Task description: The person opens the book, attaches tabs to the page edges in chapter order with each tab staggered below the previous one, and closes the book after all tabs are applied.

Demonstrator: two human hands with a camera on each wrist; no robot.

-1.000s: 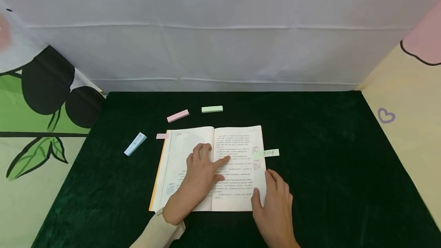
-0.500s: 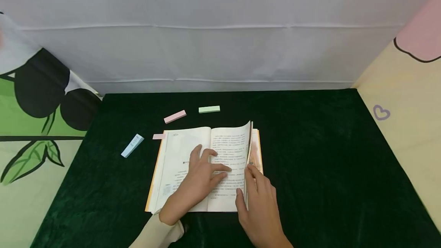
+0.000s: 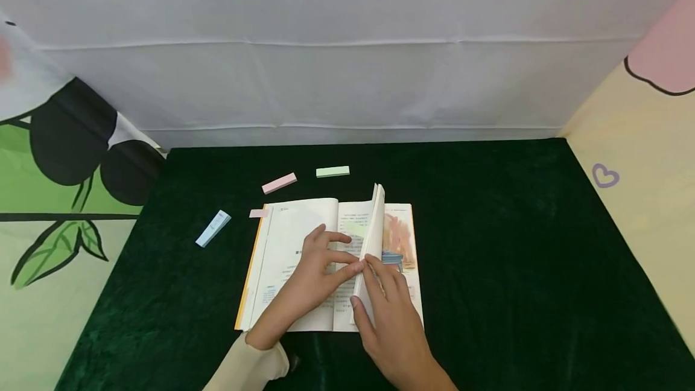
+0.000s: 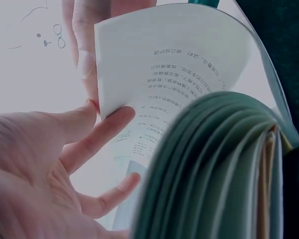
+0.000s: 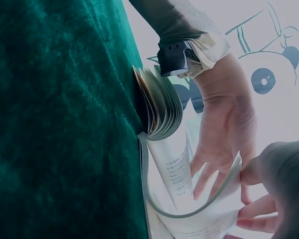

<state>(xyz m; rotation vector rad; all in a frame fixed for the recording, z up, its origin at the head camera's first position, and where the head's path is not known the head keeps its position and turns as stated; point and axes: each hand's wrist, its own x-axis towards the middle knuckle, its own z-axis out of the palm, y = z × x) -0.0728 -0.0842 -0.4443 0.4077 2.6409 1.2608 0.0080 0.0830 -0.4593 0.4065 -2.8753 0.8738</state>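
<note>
An open book [image 3: 301, 213] lies on the dark green cloth, several of its right-hand pages [image 3: 373, 228] lifted and curving upright. The right hand [image 3: 393, 318] holds these pages near their outer edge, its thumb on one side and its fingers on the other. The left hand [image 3: 315, 276] reaches across the book from the left. Its thumb and index finger pinch the same page edge, next to the right fingertips; its other fingers are spread over the page. In the left wrist view, the printed page [image 4: 174, 69] bends between both hands. Under the raised pages, a coloured picture [image 3: 399, 240] shows.
A pink sticky tab [image 3: 259, 213] juts from the book's left edge. Beyond the book lie a pink sticky-note pad [image 3: 279, 183] and a green pad [image 3: 333, 171]; a blue-white pad [image 3: 213, 228] lies to the left. A white cloth backdrop [image 3: 347, 89] rises behind the table.
The right hand has moved left, lifting pages off the book's right side and uncovering the picture. The left thumb and index finger have shifted from the page surface to the raised edge.
</note>
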